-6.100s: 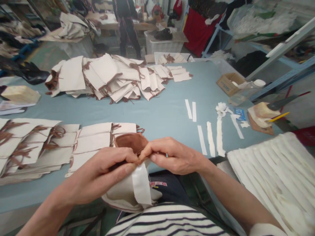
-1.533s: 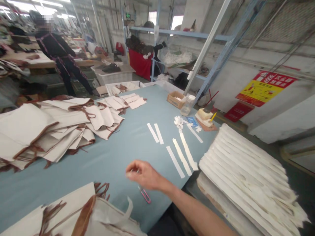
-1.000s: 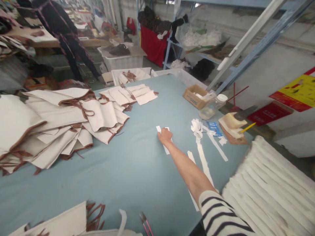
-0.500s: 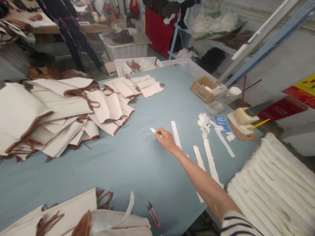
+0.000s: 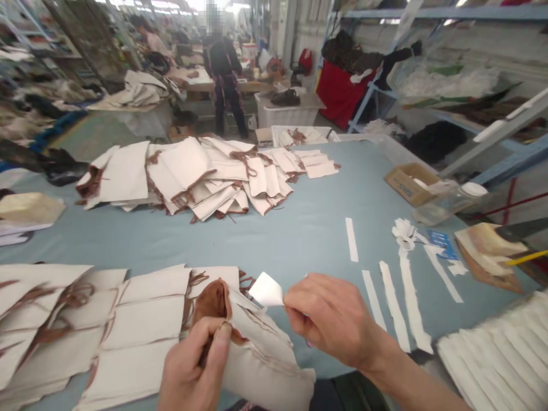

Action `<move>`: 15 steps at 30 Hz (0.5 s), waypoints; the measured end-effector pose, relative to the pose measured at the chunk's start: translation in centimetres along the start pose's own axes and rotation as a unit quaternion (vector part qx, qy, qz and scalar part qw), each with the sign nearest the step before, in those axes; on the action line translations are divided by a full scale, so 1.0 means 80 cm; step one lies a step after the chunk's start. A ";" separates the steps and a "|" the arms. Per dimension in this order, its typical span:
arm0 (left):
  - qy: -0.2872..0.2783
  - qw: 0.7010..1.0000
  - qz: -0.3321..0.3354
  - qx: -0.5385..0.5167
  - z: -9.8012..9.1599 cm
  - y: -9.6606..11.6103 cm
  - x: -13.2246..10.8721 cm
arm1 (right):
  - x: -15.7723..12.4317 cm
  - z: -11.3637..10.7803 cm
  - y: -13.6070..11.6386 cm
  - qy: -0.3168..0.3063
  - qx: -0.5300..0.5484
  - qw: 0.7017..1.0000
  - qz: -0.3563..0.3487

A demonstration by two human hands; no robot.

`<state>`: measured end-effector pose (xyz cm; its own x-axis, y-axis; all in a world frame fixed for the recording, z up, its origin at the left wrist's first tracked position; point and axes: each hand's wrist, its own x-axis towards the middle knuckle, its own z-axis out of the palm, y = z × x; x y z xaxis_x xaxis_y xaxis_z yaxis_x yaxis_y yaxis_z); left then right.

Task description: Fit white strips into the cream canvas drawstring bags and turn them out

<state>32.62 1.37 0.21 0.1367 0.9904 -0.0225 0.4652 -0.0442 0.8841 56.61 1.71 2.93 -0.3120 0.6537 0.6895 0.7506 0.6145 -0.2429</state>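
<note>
My left hand point(image 5: 199, 362) pinches the brown-trimmed opening of a cream fabric piece point(image 5: 265, 365) at the lower middle. Brown lining shows inside that opening. Just right of it, my right hand point(image 5: 327, 317) is closed on the end of a small white strip point(image 5: 266, 290), which sticks out leftward over the cream piece. Beside my left hand, more cream pieces with brown ties point(image 5: 149, 308) lie flat on the blue-grey table point(image 5: 308, 240).
A heap of cream pieces point(image 5: 184, 168) lies across the table. To the right are white strips point(image 5: 351, 240), a cardboard box point(image 5: 411, 184), a clear jar point(image 5: 449, 202) and stacked white material point(image 5: 496, 342). A person point(image 5: 225, 74) stands in the background.
My right hand has come back from the far part of the table with a white strip. My left hand is now in view, holding the cream piece. The view has turned left and tilted up.
</note>
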 end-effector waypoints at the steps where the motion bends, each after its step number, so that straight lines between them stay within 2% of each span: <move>1: 0.010 1.000 0.001 -0.010 -0.009 0.004 -0.004 | 0.005 -0.001 -0.013 -0.007 0.006 1.000 -0.017; 6: 0.039 0.999 0.006 -0.037 -0.047 0.013 -0.024 | 0.015 0.009 -0.063 -0.011 0.042 0.997 -0.059; 8: 0.046 0.998 0.012 -0.033 -0.058 0.014 -0.029 | 0.014 0.016 -0.084 0.003 0.119 0.993 -0.008; 9: 0.042 0.998 0.011 -0.038 -0.062 0.015 -0.031 | 0.013 0.020 -0.095 0.007 0.202 0.977 0.060; 10: 0.036 0.998 0.007 -0.047 -0.065 0.015 -0.033 | 0.012 0.024 -0.106 0.004 0.318 0.936 0.150; 11: 0.029 0.998 0.002 -0.057 -0.068 0.015 -0.035 | 0.012 0.028 -0.117 -0.005 0.450 0.858 0.247; 13: 0.021 0.997 -0.009 -0.073 -0.071 0.016 -0.038 | 0.011 0.036 -0.137 -0.020 0.668 0.630 0.396; 14: 0.019 0.997 -0.013 -0.077 -0.072 0.016 -0.040 | 0.011 0.039 -0.145 -0.015 0.734 0.522 0.433; 15: 0.015 0.997 -0.017 -0.079 -0.072 0.016 -0.042 | 0.011 0.041 -0.152 -0.003 0.776 0.439 0.453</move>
<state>27.71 -1.27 4.11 0.0963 0.9945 -0.0422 0.3255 0.0086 0.9455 45.32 -3.72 4.28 -0.2998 0.9388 -0.1697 -0.7308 -0.3403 -0.5917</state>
